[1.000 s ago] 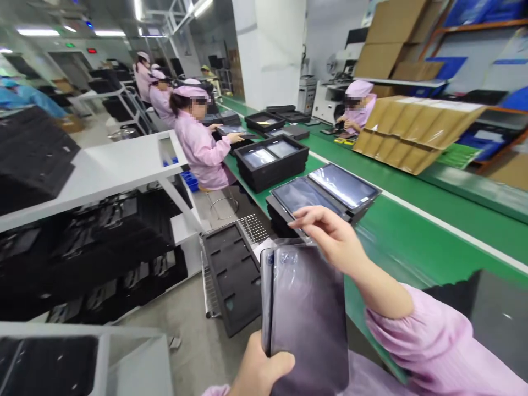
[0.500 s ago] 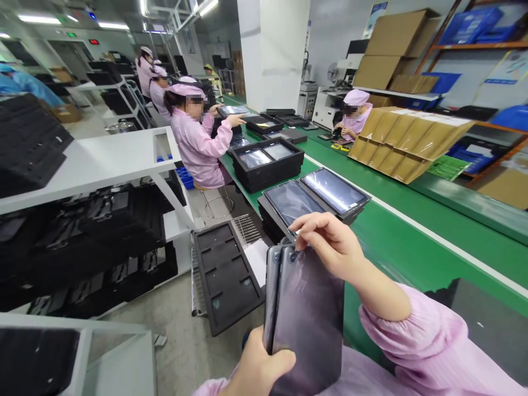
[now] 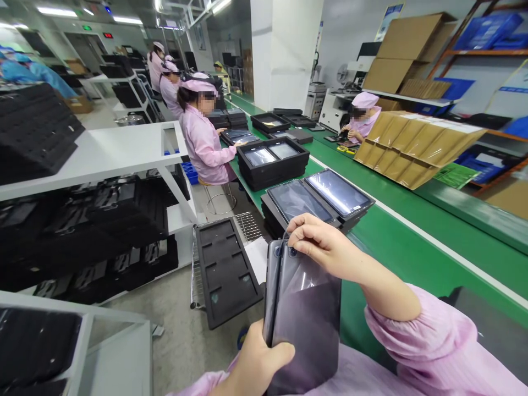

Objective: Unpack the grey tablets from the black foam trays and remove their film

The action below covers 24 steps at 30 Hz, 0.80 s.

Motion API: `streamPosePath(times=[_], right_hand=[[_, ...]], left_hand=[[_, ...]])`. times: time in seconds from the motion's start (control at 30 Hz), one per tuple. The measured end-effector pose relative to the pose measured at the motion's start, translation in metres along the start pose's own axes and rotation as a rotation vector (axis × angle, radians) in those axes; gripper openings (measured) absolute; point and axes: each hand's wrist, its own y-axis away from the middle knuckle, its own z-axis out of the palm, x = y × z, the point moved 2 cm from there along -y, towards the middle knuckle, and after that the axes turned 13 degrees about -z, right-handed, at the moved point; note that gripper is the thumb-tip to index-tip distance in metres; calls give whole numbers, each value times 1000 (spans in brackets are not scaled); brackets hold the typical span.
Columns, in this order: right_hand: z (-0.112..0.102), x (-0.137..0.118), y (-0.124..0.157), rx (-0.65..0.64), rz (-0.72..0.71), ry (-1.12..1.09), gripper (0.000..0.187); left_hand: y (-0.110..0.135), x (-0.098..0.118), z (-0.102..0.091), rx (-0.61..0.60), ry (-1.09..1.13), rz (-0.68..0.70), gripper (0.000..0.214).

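One black foam tray with empty cut-outs point(image 3: 225, 269) lies at about ten o'clock from my left hand point(image 3: 256, 364). That hand is closed around the bottom edge of the dark grey glossy tablet point(image 3: 307, 313), thumb across its face, holding it upright in front of my lap. At the tablet's twelve o'clock, my right hand point(image 3: 325, 247) is curled over, fingertips pinched on the top edge by the camera lenses. Further on, at one o'clock, two screen-up tablets point(image 3: 319, 197) rest on a black tray on the green conveyor belt point(image 3: 412, 242).
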Motion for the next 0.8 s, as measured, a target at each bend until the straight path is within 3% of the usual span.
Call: streamPosePath(times=[0.17, 0.37, 0.57, 0.8], right_hand=[[0, -1, -4, -55, -47, 36, 17], [3, 8, -3, -52, -64, 14, 18], [9, 16, -1, 21, -73, 23, 18], [15, 24, 1, 112, -96, 12, 17]], left_hand=[[6, 8, 2, -62, 21, 44, 20], [3, 9, 2, -54, 23, 42, 17], [8, 20, 5, -59, 24, 11, 16], [7, 18, 6, -76, 46, 11, 15]])
